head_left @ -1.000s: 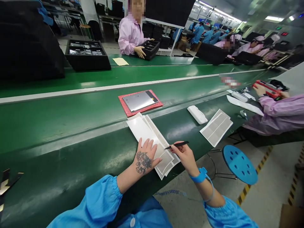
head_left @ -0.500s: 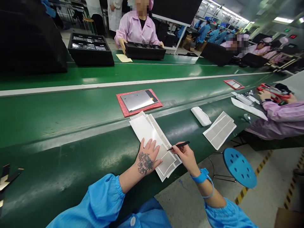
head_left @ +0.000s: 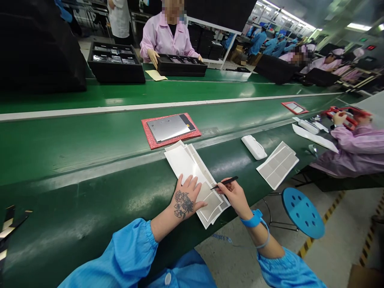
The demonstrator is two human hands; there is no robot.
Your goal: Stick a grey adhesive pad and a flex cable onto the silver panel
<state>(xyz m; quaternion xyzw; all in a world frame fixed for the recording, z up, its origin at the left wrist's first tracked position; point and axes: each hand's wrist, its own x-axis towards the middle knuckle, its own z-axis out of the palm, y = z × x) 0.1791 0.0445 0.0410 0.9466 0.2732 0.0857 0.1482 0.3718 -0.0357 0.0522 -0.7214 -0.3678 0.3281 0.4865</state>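
Observation:
My left hand [head_left: 186, 199] lies flat with fingers spread on a stack of white and grey adhesive sheets [head_left: 183, 160], pressing their left side. Between the fingers of my right hand [head_left: 235, 195] is a pair of black tweezers [head_left: 229, 181], held like a pen. The tweezers' tip touches or hovers just over the top sheet's right edge; I cannot tell which. Beyond the stack, a silver display panel [head_left: 171, 127] rests on a red bubble-wrap pad [head_left: 151, 142].
A white case [head_left: 253, 147] and more grey sheets [head_left: 278, 165] lie to the right. Black strips [head_left: 13, 226] are at far left. Opposite, a person in pink [head_left: 166, 36] holds a black tray [head_left: 181, 66]. A blue stool [head_left: 303, 213] stands right of the table.
The display panel and its red pad have shifted left along the green belt. My hands and the tweezers stay almost in place. The person at right has lifted a red-edged item a little.

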